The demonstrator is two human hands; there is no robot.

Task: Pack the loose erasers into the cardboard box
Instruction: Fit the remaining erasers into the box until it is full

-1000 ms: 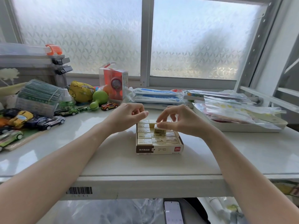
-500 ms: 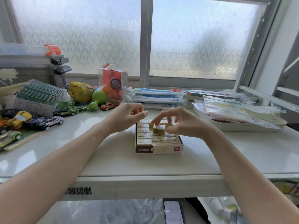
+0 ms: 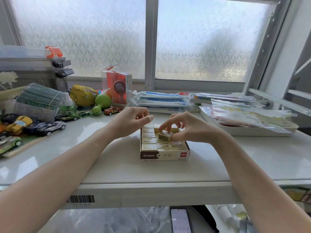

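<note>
An open cardboard box (image 3: 165,155) sits mid-table, holding several cream erasers (image 3: 149,140) in rows. My right hand (image 3: 188,127) pinches one loose eraser (image 3: 164,135) between thumb and fingers, tilted, just above the middle of the box, with the index finger pressing on its top. My left hand (image 3: 130,121) hovers over the box's back left corner, fingers curled and thumb against the index finger; nothing shows in it.
Toy cars (image 3: 50,126) and a stack of green cards (image 3: 37,102) crowd the left of the table. A white tray with plastic bags (image 3: 244,122) lies at the right. Wrapped packs (image 3: 161,101) and a red boxed toy (image 3: 117,88) line the windowsill.
My right hand has lowered the eraser towards the box and tilted it, index finger now on top. The left hand stays almost still.
</note>
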